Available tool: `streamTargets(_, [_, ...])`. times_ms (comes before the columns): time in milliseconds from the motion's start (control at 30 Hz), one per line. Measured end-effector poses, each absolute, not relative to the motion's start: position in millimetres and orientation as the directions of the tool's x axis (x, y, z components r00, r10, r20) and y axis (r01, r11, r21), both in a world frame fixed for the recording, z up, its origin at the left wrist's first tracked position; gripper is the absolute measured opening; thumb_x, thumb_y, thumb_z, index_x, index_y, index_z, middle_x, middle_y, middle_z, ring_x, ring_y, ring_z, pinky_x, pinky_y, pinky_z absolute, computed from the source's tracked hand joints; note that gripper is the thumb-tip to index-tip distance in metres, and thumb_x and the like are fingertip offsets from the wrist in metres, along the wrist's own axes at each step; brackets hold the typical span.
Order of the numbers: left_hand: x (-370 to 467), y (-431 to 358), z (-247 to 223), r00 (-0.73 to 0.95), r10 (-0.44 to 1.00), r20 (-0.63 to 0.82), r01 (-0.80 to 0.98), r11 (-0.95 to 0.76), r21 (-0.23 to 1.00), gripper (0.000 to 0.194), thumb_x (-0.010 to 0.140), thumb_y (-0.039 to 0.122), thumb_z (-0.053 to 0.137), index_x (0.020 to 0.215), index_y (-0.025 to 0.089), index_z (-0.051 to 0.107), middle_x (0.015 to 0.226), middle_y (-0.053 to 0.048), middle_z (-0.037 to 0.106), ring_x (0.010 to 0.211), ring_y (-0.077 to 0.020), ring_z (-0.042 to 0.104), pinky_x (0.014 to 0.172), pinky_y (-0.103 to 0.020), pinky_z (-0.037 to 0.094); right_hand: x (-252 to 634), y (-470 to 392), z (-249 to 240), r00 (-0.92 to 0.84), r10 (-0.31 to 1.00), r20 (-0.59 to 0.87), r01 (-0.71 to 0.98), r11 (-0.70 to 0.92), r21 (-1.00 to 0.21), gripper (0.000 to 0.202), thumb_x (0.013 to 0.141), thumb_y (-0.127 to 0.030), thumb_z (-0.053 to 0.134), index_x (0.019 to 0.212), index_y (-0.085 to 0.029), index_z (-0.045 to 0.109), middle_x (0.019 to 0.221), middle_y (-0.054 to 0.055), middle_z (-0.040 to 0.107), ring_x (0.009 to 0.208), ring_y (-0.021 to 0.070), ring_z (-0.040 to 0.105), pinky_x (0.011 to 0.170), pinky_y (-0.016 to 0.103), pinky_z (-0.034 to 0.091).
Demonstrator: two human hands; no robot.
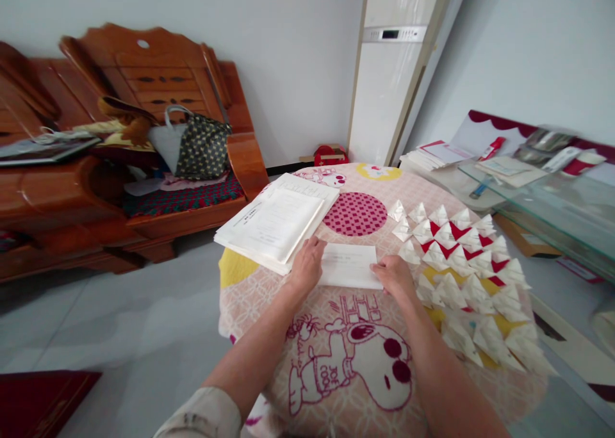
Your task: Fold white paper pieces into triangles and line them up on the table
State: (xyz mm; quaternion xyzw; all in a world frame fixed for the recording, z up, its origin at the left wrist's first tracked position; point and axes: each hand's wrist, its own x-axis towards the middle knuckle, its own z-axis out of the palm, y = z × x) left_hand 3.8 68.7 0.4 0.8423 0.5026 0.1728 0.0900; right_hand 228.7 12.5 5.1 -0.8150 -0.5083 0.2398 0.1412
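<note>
Near the middle of the frame, a white printed sheet [348, 265] lies flat just above the tablecloth's cartoon dog, on the worktop [259, 307]. The person's left hand [309, 264] is nearly closed, its thumb and fingers pinching the sheet's left edge by the upper corner. The right hand [394, 275] is curled, thumb and forefinger holding the right edge, the other fingers tucked in. Whether the sheet is a single layer or already folded over cannot be told.

At the centre right of the frame, folded paper pieces [449, 294] stand in close, uneven rows, pale points upward; these look finished. Left of centre, a thick stack of printed paper [276, 217] lies flat and slightly fanned, close beside the left hand. Judging by this layout, the folding is well under way: many pieces are done, the sheet between the hands is far from their pointed shape, and plenty of flat paper is left in the stack.
</note>
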Motion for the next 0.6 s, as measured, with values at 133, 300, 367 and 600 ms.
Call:
streamTargets(133, [3.4,74.1,-5.3,0.567,0.803,0.182,0.702,-0.587,0.403,0.035,0.086,-0.002,0.039,0.097,0.014,0.068,0.102,-0.011,0.066,0.095,-0.0203,0.064,0.086,-0.031,0.053,228.5,13.1,5.1,0.369,0.898,-0.242,0.776,-0.44,-0.451,0.029,0.085,-0.036,0.055,0.073,-0.016,0.073,0.052,0.006,0.064,0.046,0.0167,0.062,0.052,0.025,0.041])
streamTargets(300, [6.1,65.3,-3.0,0.612,0.781,0.121,0.727,-0.616,0.303,0.035,0.088,0.012,0.055,0.121,0.017,0.067,0.124,-0.011,0.066,0.111,-0.0249,0.063,0.102,-0.039,0.049,227.8,15.4,3.4,0.389,0.894,-0.223,0.795,-0.448,-0.41,0.028,0.085,-0.037,0.057,0.081,-0.017,0.076,0.063,0.009,0.071,0.063,0.0209,0.07,0.058,0.025,0.045])
streamTargets(367, [7.8,59.5,-2.8,0.668,0.737,0.1,0.697,-0.667,0.261,0.039,0.091,0.021,0.059,0.13,0.021,0.064,0.136,-0.011,0.061,0.121,-0.0263,0.059,0.108,-0.041,0.045,227.6,15.7,2.5,0.389,0.897,-0.209,0.803,-0.441,-0.401,0.028,0.085,-0.037,0.057,0.082,-0.017,0.077,0.068,0.01,0.073,0.069,0.022,0.072,0.06,0.026,0.046])
streamTargets(600, [3.7,47.3,-15.2,0.765,0.637,0.09,0.617,-0.766,0.179,0.045,0.101,0.034,0.043,0.145,0.027,0.049,0.154,-0.009,0.045,0.143,-0.0277,0.04,0.117,-0.045,0.034,227.3,15.5,2.5,0.376,0.907,-0.188,0.832,-0.42,-0.363,0.031,0.086,-0.038,0.056,0.085,-0.016,0.077,0.08,0.013,0.076,0.082,0.0238,0.073,0.064,0.026,0.047])
